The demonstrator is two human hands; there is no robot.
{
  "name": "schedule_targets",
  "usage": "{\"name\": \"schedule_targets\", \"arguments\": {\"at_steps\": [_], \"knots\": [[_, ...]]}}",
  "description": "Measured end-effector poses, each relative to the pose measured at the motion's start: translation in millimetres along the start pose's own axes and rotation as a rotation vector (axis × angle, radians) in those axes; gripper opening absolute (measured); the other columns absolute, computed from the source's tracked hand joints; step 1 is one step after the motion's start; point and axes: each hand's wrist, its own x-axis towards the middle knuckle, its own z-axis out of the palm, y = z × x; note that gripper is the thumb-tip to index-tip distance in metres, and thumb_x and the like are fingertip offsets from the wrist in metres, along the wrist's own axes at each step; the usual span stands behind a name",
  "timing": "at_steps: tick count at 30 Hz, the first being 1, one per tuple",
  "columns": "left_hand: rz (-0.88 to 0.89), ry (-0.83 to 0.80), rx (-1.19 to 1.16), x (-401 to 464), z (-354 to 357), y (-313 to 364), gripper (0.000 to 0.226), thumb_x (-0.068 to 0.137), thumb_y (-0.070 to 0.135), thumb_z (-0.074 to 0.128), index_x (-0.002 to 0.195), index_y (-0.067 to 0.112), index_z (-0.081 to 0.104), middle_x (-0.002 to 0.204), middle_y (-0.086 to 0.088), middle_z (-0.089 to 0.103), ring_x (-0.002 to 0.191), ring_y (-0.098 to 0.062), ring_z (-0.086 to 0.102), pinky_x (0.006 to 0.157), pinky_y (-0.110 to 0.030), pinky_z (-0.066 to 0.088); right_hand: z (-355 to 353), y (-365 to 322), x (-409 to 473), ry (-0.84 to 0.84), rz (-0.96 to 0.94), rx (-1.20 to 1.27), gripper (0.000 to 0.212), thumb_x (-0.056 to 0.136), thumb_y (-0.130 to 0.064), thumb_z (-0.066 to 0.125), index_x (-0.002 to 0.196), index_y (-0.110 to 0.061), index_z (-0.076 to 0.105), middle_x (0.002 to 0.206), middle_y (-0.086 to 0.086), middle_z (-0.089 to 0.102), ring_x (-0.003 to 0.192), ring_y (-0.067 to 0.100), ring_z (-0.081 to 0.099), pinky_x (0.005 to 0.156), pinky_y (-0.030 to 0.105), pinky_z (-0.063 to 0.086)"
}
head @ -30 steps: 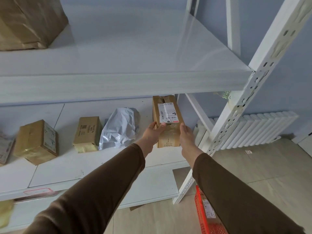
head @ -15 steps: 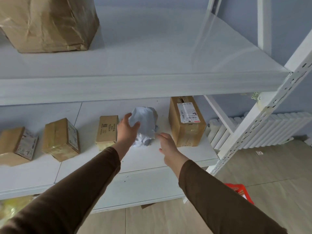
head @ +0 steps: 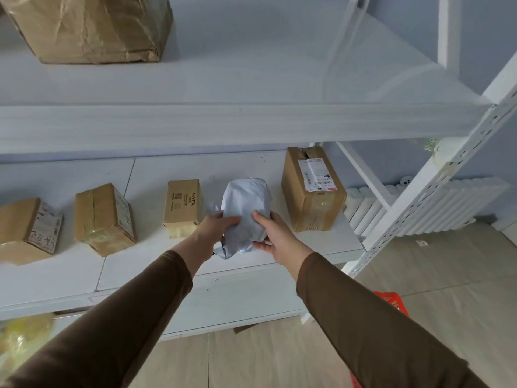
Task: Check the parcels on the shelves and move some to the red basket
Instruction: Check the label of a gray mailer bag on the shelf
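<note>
A pale grey plastic mailer bag (head: 246, 203) sits on the middle shelf (head: 156, 264), gripped on both sides. My left hand (head: 216, 225) holds its left side with the thumb across the front. My right hand (head: 275, 233) grips its right side and lower corner. To its right stands a labelled cardboard box (head: 313, 189). To its left stands a small printed box (head: 182, 207), and two taped boxes (head: 103, 218) (head: 28, 229) lie further left. The red basket (head: 391, 302) shows only partly on the floor, behind my right sleeve.
A large brown paper parcel (head: 92, 26) sits on the upper shelf (head: 251, 74). A white perforated upright (head: 436, 186) slants down at the right, with a white radiator (head: 436, 208) behind it. A yellowish bag (head: 19, 340) lies on the lowest level at left.
Both hands let go of the labelled box, which now stands on the shelf, moved left and took hold of the grey mailer bag. The view shifted left.
</note>
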Motion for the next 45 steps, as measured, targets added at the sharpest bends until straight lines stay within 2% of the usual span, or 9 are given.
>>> {"name": "schedule_targets", "arguments": {"at_steps": [5,8,11,16,20,29,35,40,45], "knots": [[0.202,0.071,-0.078,-50,10,-7,0.031,0.097,0.027,0.07,0.118,0.005,0.071,0.109,0.0,0.07,0.097,-0.006,0.064,0.071,-0.011,0.046,-26,4,-42,0.008,-0.116,0.045,0.026,0.099,-0.035,0.064,0.124,-0.028,0.064,0.127,0.003,0.068,0.107,0.023,0.068,0.076,0.037,0.061],[0.258,0.099,-0.182,-83,19,-13,0.031,0.099,0.035,0.066,0.115,0.01,0.073,0.128,0.006,0.06,0.106,0.008,0.051,0.094,-0.016,0.034,-45,6,-75,-0.049,-0.178,0.119,0.027,0.099,-0.033,0.064,0.125,-0.028,0.066,0.13,0.003,0.068,0.117,0.024,0.066,0.081,0.038,0.06],[0.248,0.055,-0.295,-115,32,-23,0.016,0.102,0.032,0.061,0.103,0.021,0.072,0.129,0.004,0.068,0.121,-0.009,0.057,0.106,-0.042,0.035,-63,8,-107,-0.059,-0.238,0.155,0.023,0.099,-0.03,0.066,0.121,-0.026,0.07,0.125,0.002,0.07,0.115,0.024,0.066,0.085,0.041,0.059],[0.203,0.007,-0.526,-154,53,-38,0.034,0.099,0.035,0.067,0.124,0.014,0.057,0.123,-0.005,0.065,0.113,-0.025,0.064,0.078,-0.037,0.057,-81,9,-153,-0.058,-0.277,0.157,0.008,0.099,-0.017,0.064,0.099,-0.02,0.072,0.1,0.005,0.071,0.094,0.024,0.068,0.072,0.038,0.058],[0.016,-0.049,-0.541,-170,58,-44,0.064,0.092,0.05,0.073,0.144,0.018,0.055,0.147,-0.014,0.051,0.129,-0.031,0.059,0.106,-0.05,0.053,-87,1,-183,-0.109,-0.282,0.208,0.012,0.1,-0.016,0.064,0.11,-0.013,0.07,0.109,0.01,0.07,0.098,0.026,0.068,0.072,0.039,0.062],[-0.043,-0.298,-0.694,-216,79,-34,0.064,0.096,0.066,0.054,0.144,0.023,0.056,0.142,-0.014,0.063,0.127,-0.039,0.062,0.103,-0.062,0.052,-105,-2,-209,-0.216,-0.178,0.22,0.012,0.102,-0.019,0.059,0.103,-0.015,0.071,0.106,0.011,0.071,0.099,0.027,0.066,0.071,0.037,0.061],[0.3,-0.265,-0.316,-224,79,-34,0.054,0.088,0.038,0.079,0.132,0.011,0.064,0.131,-0.013,0.071,0.116,-0.026,0.071,0.107,-0.043,0.054,-133,7,-201,-0.157,-0.219,0.013,0.021,0.104,-0.01,0.049,0.108,-0.02,0.068,0.069,-0.006,0.063,0.067,0.014,0.05,0.047,0.022,0.044],[0.503,-0.319,-0.048,-235,91,-32,0.062,0.083,0.002,0.081,0.138,0.017,0.057,0.133,0.005,0.071,0.124,-0.016,0.066,0.106,-0.034,0.053,-139,8,-193,-0.089,-0.216,-0.02,0.04,0.102,-0.004,0.039,0.107,-0.023,0.074,0.082,-0.004,0.069,0.072,0.012,0.052,0.063,0.028,0.037],[0.664,-0.096,0.277,-234,105,-22,0.034,0.078,0.034,0.086,0.093,0.016,0.061,0.087,0.012,0.069,0.097,-0.008,0.068,0.083,-0.02,0.052,-142,3,-187,0.044,-0.279,0.081,0.036,0.101,0.0,0.038,0.112,-0.021,0.065,0.09,0.0,0.068,0.076,0.017,0.056,0.063,0.028,0.043]]}}
